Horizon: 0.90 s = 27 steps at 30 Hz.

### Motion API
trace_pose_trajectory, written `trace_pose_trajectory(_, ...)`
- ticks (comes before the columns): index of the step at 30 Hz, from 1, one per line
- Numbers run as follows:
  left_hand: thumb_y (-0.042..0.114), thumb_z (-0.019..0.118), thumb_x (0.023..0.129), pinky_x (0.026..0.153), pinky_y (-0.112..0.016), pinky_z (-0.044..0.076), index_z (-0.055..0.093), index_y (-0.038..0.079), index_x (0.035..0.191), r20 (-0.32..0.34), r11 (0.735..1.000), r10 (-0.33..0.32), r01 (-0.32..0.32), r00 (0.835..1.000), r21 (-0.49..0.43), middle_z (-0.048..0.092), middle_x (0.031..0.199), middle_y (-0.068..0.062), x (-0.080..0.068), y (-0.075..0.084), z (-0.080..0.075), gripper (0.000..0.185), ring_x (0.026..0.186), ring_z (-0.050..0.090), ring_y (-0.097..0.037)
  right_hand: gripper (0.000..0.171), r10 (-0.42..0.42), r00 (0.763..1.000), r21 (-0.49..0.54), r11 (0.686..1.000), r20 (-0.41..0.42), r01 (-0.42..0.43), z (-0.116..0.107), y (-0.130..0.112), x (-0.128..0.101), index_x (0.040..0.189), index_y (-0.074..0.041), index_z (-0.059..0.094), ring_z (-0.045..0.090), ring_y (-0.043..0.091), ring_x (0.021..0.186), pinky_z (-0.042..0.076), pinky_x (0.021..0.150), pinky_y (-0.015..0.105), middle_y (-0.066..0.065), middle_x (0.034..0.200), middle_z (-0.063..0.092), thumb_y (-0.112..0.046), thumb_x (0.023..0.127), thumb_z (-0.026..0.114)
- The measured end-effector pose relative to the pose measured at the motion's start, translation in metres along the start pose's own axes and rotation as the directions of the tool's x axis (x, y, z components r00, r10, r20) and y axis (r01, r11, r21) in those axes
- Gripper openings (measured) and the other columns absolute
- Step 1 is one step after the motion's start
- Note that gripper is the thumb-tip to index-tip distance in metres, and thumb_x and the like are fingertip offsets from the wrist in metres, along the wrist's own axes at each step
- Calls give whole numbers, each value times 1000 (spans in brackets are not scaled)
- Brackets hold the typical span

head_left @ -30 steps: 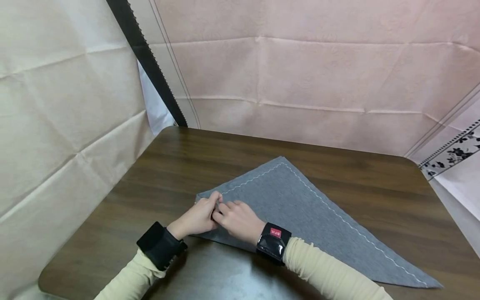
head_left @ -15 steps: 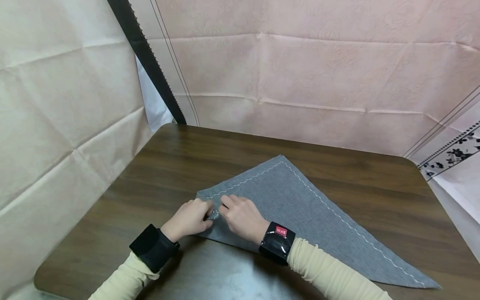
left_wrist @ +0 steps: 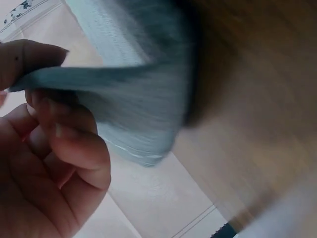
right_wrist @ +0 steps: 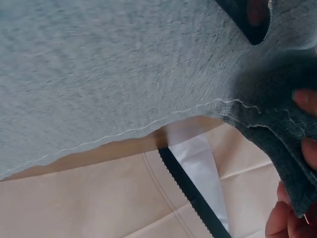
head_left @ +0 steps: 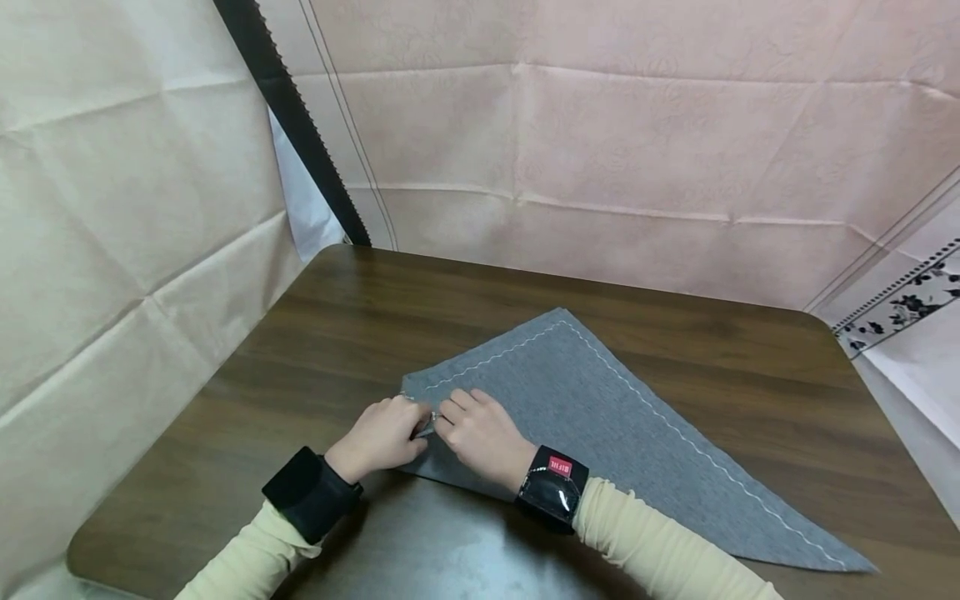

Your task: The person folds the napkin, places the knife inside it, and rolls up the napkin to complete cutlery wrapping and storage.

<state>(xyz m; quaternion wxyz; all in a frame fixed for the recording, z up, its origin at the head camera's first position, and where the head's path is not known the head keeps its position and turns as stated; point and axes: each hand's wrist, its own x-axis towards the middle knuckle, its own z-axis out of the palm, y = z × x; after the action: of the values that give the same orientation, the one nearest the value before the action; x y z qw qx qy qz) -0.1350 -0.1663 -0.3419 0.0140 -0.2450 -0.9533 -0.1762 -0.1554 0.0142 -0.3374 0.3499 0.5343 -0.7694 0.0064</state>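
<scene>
A grey cloth (head_left: 592, 417) with white zigzag stitching lies folded into a triangle on the dark wooden table (head_left: 337, 333). Both hands meet at its left corner. My left hand (head_left: 382, 433) pinches the cloth edge between thumb and curled fingers; the left wrist view shows the grey cloth (left_wrist: 124, 94) held in those fingers (left_wrist: 69, 144). My right hand (head_left: 476, 429) has its fingers curled on the same corner, and the right wrist view shows the cloth (right_wrist: 124, 74) lifted and bunched at the fingertips (right_wrist: 307, 104).
Creased pale fabric sheets (head_left: 600, 150) hang as walls behind and to the left of the table. A black serrated strip (head_left: 292, 125) runs diagonally at the back left. The cloth's long point (head_left: 862, 567) reaches the table's front right.
Both hands have drawn slightly toward me along the cloth's left corner, which now sits lifted between the fingers. The rest of the cloth has stayed in place.
</scene>
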Motion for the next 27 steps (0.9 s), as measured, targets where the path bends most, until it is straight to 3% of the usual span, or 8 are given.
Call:
trace_pose_trajectory(7,0,65,70,44,-22,19,37,13,61,56,998,-32,29,998,52,23,57,7,-3,-6,2,33,48,24,-8,14,16,997,39,999,-69,-13,-16,10,-13,70,-13,64,48,12,69,36,56,22,-3,72,55,-3,75,56)
trace_pose_trajectory(13,0,64,70,45,-23,20,39,12,63,98,998,-43,39,994,45,25,58,6,-3,-7,3,30,49,26,-9,29,56,988,81,996,-141,-45,-30,22,-29,65,-10,61,46,13,64,34,53,22,-1,69,51,2,82,40)
trace_pose_trajectory(16,3,65,71,45,-22,20,40,12,64,114,999,-51,49,992,23,27,58,6,-3,-5,4,28,48,28,-8,25,75,983,99,993,-169,-59,-36,28,-41,65,-9,60,45,13,63,32,52,21,0,70,50,3,80,44)
trace_pose_trajectory(21,9,67,71,44,-23,23,44,12,67,142,999,-50,49,989,7,33,58,5,-1,-1,5,24,48,33,-9,15,118,981,141,985,-152,-96,-46,35,-63,67,-8,62,46,14,64,33,51,22,0,72,52,6,67,56)
trace_pose_trajectory(23,11,68,71,44,-23,24,45,12,68,153,999,-45,45,987,2,35,58,5,1,2,6,23,48,34,-9,14,133,981,149,983,-142,-112,-50,36,-71,68,-8,62,47,15,65,34,51,23,1,72,53,4,70,56)
trace_pose_trajectory(27,11,67,72,44,-22,24,46,13,69,168,999,-25,28,986,-16,35,58,5,2,8,10,22,48,33,-8,29,174,979,153,976,-106,-156,-60,38,-86,68,-7,63,48,15,65,36,52,24,1,71,53,-3,87,40)
